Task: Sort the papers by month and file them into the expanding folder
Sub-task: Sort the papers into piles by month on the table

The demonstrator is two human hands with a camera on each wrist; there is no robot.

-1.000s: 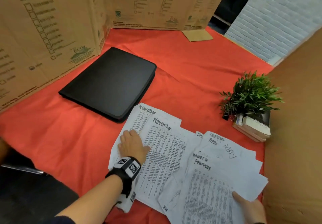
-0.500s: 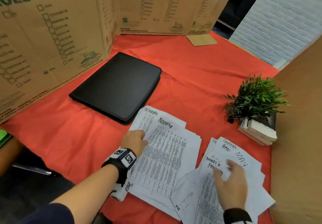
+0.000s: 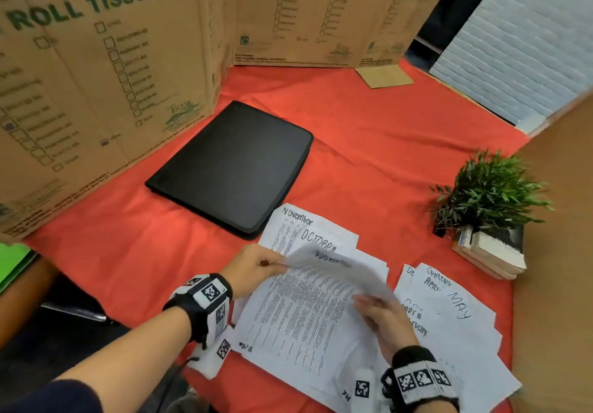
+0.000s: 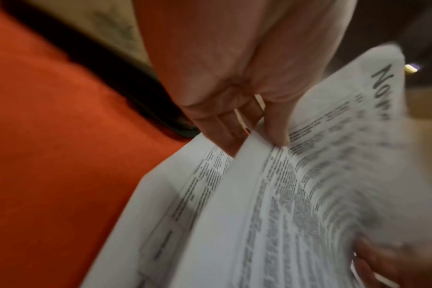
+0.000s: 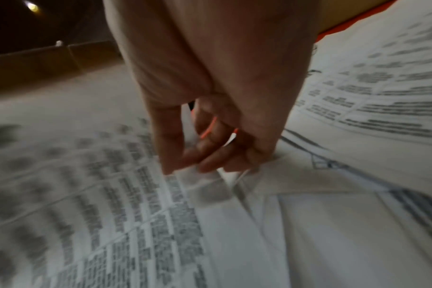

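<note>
My left hand (image 3: 256,265) pinches the left edge of a printed sheet headed November (image 3: 337,271), lifted and blurred above the left pile. My right hand (image 3: 382,319) pinches the same sheet's near right edge. In the left wrist view thumb and fingers (image 4: 274,134) clamp the November sheet (image 4: 333,155). In the right wrist view the fingertips (image 5: 170,165) nip a paper edge. Under the lifted sheet lie an October sheet (image 3: 321,242) and another November sheet (image 3: 296,218). A fanned right pile (image 3: 455,316) shows May, April and other months. The black expanding folder (image 3: 237,165) lies closed behind the papers.
A small potted plant (image 3: 487,194) stands on stacked books (image 3: 494,252) at the right. Cardboard walls (image 3: 96,91) close in the left, back and right sides. The red cloth (image 3: 369,143) covers the table. A green object (image 3: 12,261) shows past the left edge.
My left hand lifted the top November sheet, baring an October sheet. My right hand left the right pile and took the sheet's other edge.
</note>
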